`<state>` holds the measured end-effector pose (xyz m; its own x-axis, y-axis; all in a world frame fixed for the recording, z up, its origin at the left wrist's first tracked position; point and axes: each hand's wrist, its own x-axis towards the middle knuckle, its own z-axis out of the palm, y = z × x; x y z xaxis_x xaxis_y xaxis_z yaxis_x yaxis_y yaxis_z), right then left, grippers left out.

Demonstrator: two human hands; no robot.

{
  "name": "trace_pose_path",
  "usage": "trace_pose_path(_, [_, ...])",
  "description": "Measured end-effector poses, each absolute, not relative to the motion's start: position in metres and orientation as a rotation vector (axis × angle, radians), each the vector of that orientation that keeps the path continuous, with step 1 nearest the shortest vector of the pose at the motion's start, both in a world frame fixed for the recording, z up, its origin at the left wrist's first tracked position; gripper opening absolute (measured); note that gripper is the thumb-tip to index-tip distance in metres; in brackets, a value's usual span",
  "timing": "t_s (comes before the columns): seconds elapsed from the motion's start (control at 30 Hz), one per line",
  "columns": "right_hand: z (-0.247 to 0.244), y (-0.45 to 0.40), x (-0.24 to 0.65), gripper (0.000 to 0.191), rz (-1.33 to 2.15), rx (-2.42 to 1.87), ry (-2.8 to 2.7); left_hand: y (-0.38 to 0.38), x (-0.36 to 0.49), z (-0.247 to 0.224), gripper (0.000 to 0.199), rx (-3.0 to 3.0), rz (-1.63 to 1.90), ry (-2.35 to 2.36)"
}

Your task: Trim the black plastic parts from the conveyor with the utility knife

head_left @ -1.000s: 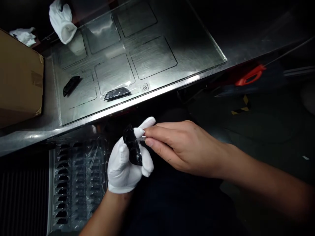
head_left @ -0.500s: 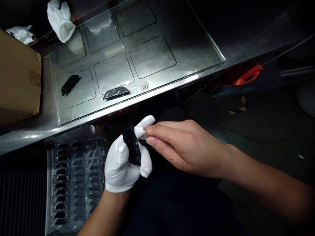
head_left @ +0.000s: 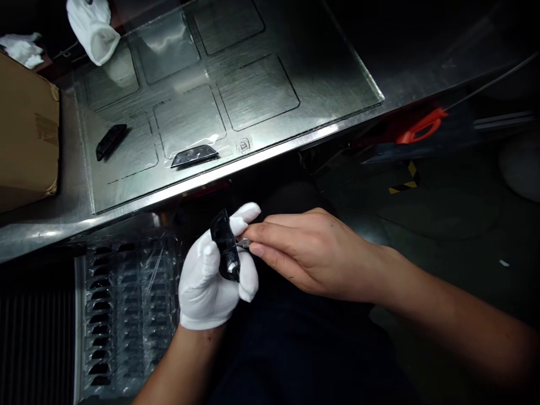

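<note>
In a white glove, my left hand (head_left: 206, 281) is closed around a glossy black plastic part (head_left: 225, 244) and holds it upright below the table edge. My bare right hand (head_left: 307, 247) comes from the right, thumb and forefinger pinched on a small, thin, light-coloured piece (head_left: 243, 243) whose tip is at the black part's right edge. Most of that piece is hidden by the fingers, so its kind is unclear. Two similar black parts lie on the table's clear sheet: one near the front edge (head_left: 194, 156), one farther left (head_left: 111, 142).
A metal table (head_left: 337, 130) carries the clear sheet (head_left: 261, 93). At left stand a cardboard box (head_left: 27, 132) and a white glove (head_left: 95, 34). Below lies a clear plastic tray (head_left: 126, 315) with rows of black parts. An orange-red handle (head_left: 422, 126) hangs under the table at right.
The view has shifted slightly, so the table appears farther left. Both hands keep their grips; the black part has turned a little, and a bright reflection now shows near its lower end.
</note>
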<state>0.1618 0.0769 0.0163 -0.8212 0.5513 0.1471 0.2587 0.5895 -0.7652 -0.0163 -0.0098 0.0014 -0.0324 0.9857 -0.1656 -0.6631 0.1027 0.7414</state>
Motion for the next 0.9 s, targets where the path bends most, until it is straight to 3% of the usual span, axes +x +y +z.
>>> trace_pose_path(0.7, [0.013, 0.068, 0.165, 0.033, 1.268, -0.627, -2.295, -0.01, -0.01, 0.004, 0.038, 0.386, 1.401, 0.809])
trace_pose_path(0.9, [0.013, 0.066, 0.166, 0.027, 1.17, -0.729, -2.263, -0.008, -0.008, 0.005, 0.04, 0.461, 1.393, 0.788])
